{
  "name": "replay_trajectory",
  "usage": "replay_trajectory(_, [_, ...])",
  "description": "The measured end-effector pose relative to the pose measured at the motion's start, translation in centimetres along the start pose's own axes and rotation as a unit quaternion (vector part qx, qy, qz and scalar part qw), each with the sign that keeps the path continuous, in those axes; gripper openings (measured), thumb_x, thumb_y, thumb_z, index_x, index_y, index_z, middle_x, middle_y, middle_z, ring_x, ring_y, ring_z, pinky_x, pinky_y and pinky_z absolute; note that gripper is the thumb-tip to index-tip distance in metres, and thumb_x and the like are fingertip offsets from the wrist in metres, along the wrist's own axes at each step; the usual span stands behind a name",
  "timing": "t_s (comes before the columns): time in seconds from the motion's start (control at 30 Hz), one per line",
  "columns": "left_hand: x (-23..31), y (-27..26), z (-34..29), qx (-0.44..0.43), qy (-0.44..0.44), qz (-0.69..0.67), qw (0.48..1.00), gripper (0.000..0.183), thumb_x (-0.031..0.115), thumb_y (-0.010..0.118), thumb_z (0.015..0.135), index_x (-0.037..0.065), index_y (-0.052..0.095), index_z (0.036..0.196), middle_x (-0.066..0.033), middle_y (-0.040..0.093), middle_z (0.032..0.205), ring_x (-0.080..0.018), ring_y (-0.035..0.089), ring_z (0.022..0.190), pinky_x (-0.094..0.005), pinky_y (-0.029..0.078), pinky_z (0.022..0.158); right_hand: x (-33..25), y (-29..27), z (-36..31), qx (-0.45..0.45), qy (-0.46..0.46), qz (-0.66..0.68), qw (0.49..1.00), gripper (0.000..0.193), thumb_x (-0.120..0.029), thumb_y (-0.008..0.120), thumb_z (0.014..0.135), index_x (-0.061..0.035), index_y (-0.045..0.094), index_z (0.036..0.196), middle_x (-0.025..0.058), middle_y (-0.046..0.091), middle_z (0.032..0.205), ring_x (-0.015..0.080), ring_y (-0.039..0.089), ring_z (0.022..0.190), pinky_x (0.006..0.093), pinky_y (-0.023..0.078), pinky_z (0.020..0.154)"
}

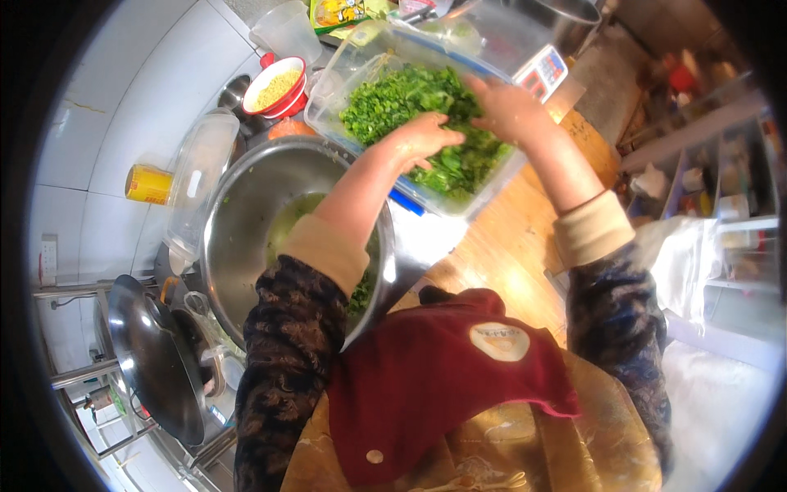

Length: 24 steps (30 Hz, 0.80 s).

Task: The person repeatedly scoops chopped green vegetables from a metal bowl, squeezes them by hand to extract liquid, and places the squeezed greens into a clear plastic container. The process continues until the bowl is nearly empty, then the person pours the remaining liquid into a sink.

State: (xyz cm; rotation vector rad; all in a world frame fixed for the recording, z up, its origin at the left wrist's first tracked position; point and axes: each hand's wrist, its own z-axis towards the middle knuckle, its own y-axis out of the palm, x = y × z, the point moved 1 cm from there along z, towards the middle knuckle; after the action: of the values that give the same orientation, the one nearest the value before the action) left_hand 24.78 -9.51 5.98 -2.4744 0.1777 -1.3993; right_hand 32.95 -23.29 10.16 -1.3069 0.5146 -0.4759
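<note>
Chopped leafy greens [393,100] fill much of a clear plastic bin [324,102] at the top middle. My left hand [422,141] rests over the greens near the bin's close side, its fingers stretched and apart. At the right part of the bin is my right hand [515,115], fingers spread and slightly blurred, touching or just above the leaves. Neither hand visibly grips anything. A large steel basin [228,238] stands left of and nearer than the bin. Greenish liquid and some leaves show inside it, partly hidden by my left forearm.
Far left of the bin stands a red-and-white bowl [295,102] of yellow bits. A clear tub [201,176], yellow can [149,184] and black wok [152,353] are at left. A device with a keypad [543,72] sits behind my right hand; loaded shelves [742,223] are at right.
</note>
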Motion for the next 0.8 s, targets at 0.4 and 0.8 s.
replay_trajectory(0.4, [-2.7,-9.2,-8.6,0.129,0.211,0.069,0.966,0.023,0.016,0.063,0.083,0.002,0.067,0.101,-0.0086,0.069,0.083,-0.0114,0.064,0.07,-0.0281,0.051,0.065,-4.7,-3.3,-0.3,-0.023,-0.069,0.254,0.964,0.026,-0.02,0.065,0.085,-0.0075,0.064,0.108,0.0059,0.065,0.098,0.0154,0.061,0.079,0.0288,0.049,0.068])
replay_trajectory(0.8, [-28.0,-13.8,-21.6,0.191,-0.136,0.322,0.917,0.058,0.023,0.068,0.076,0.008,0.049,0.129,-0.0179,0.052,0.125,-0.0329,0.049,0.115,-0.0392,0.04,0.098,-28.9,16.0,4.8,-0.333,-0.362,0.146,0.858,0.054,-0.012,0.06,0.079,-0.0058,0.046,0.131,0.0198,0.055,0.12,0.0332,0.049,0.116,0.0376,0.038,0.101])
